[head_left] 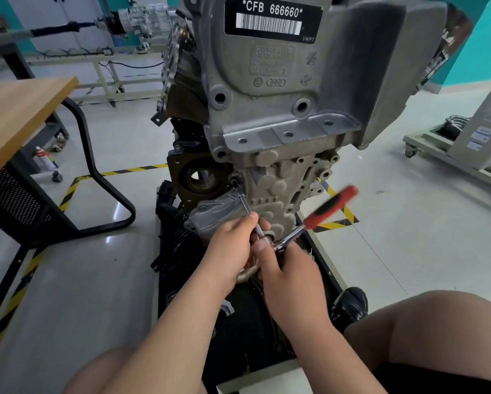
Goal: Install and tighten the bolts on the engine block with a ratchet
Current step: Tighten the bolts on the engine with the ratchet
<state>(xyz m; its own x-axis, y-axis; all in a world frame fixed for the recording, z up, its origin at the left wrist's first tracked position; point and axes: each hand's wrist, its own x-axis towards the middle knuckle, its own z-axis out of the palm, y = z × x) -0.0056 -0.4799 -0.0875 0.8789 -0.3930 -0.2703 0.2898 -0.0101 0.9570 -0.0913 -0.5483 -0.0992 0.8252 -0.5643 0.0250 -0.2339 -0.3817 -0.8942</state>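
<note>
Pinching the thin metal bar (245, 207), the left hand (233, 248) touches the right hand (289, 274), which grips the red ratchet (321, 216) by its head. Past the fingers, the bar's tip meets the engine block (281, 180).

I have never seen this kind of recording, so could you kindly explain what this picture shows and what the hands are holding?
There is one picture, taken by a wide-angle camera worn on a person's head, looking down at their own bare hands; no robot is involved. In front stands a grey engine block on a black stand, with a barcode label near the top. The left hand pinches a thin metal extension bar that runs up to the block. The right hand grips the head end of a ratchet; its red-and-black handle is blurred. On the left is a wooden table, with a spray can on the floor beneath it.
</note>
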